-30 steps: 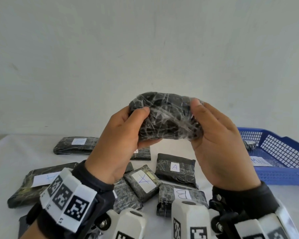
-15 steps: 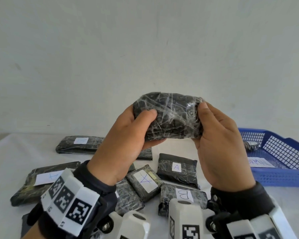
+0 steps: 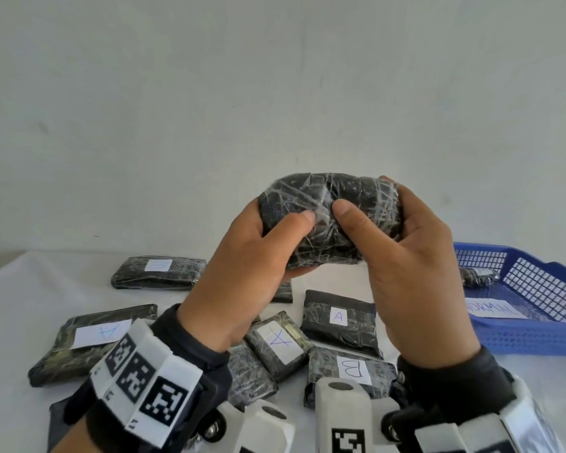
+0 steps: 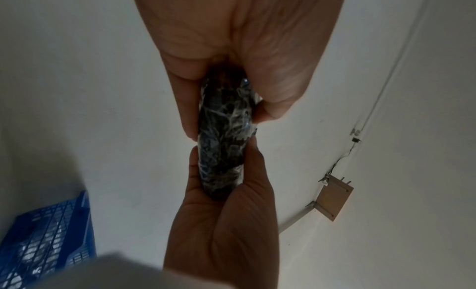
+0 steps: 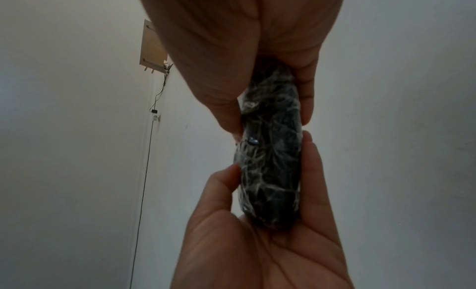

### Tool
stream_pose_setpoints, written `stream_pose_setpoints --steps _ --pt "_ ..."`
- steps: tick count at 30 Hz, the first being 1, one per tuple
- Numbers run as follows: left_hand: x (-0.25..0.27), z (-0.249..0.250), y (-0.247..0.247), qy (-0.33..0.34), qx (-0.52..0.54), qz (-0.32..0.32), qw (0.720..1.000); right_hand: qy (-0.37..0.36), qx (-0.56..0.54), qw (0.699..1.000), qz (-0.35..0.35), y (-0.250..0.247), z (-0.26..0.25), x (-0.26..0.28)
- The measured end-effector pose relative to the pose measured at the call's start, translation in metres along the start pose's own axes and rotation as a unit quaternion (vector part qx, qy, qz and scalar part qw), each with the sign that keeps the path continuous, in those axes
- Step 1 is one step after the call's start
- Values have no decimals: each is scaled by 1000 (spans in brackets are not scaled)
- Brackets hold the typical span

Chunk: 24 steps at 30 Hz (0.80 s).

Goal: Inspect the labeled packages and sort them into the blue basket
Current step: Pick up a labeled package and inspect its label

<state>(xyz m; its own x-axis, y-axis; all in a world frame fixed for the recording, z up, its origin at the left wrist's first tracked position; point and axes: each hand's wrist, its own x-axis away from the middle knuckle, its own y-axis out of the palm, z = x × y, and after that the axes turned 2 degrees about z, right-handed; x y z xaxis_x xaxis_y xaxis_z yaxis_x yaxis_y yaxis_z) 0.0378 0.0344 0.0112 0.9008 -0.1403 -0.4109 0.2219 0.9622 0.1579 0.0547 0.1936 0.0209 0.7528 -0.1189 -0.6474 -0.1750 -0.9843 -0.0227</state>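
Your left hand (image 3: pixel 242 273) and right hand (image 3: pixel 415 273) each curl round one end of a lumpy black package (image 3: pixel 329 220) in crinkled clear film, raised above the bench (image 3: pixel 20 305). Below lie seven flat wrapped packages; the blue basket (image 3: pixel 536 335) of meshed plastic sits right, holding another.

Wearing dark, close-fitting sleeves ending in snug cuffs at both wrists. Carrying a white blocky band (image 3: pixel 146 380) round the left wrist, showing three black-and-white square markers in a row. Bearing white camera housings (image 3: pixel 343 416) under both wrists, with round metal screws, small wheels and further square markers.
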Motion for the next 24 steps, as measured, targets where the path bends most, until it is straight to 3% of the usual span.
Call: stream_pose_setpoints --steps 8,12,17,24 --pt "-2 3 -8 -22 14 11 1000 2 11 1000 -15 3 1 0" --pt "-4 5 -10 -32 52 2 998 37 -29 998 -51 -5 3 -1" --pt "-3 8 -9 -62 100 16 993 71 -70 994 -39 -12 0 -3" --pt "-2 14 -8 -86 98 25 991 22 21 999 -42 -10 6 -3"
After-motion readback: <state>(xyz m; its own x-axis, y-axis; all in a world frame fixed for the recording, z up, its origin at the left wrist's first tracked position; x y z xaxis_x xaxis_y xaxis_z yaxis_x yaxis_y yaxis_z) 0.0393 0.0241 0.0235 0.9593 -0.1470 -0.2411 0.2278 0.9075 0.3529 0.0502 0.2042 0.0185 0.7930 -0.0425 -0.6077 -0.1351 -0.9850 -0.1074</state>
